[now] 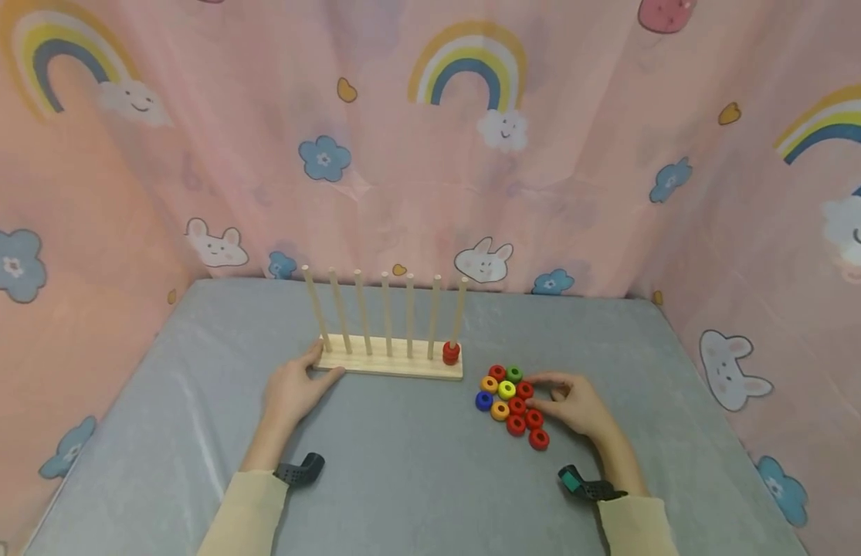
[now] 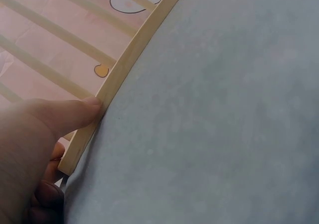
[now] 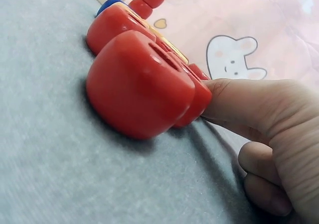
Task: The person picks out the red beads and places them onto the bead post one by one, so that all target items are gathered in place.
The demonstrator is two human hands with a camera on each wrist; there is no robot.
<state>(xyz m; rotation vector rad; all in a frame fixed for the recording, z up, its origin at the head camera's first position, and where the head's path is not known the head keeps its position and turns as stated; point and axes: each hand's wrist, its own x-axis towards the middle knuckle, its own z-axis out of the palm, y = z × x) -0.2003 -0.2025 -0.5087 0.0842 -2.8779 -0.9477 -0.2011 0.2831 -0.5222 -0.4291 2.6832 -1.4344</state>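
My left hand [image 1: 291,394] holds the left end of a wooden peg stand [image 1: 402,366]; its thumb lies on the front edge [image 2: 122,67], the other fingers round the end. Several upright pegs rise from the base, and two red beads [image 1: 451,354] sit stacked on the rightmost one. Right of the stand lies a cluster of loose beads: several red, plus orange, a yellow bead [image 1: 506,390], a green bead [image 1: 514,374] and a blue bead [image 1: 483,400]. At the cluster's right edge my right hand [image 1: 576,403] pinches a red bead [image 1: 524,390] between thumb and index finger.
A grey cloth [image 1: 402,463] covers the table. Pink patterned curtains [image 1: 388,201] hang behind it and at both sides. The lowest loose red bead [image 1: 539,439] lies near the right wrist's black camera mount [image 1: 590,488].
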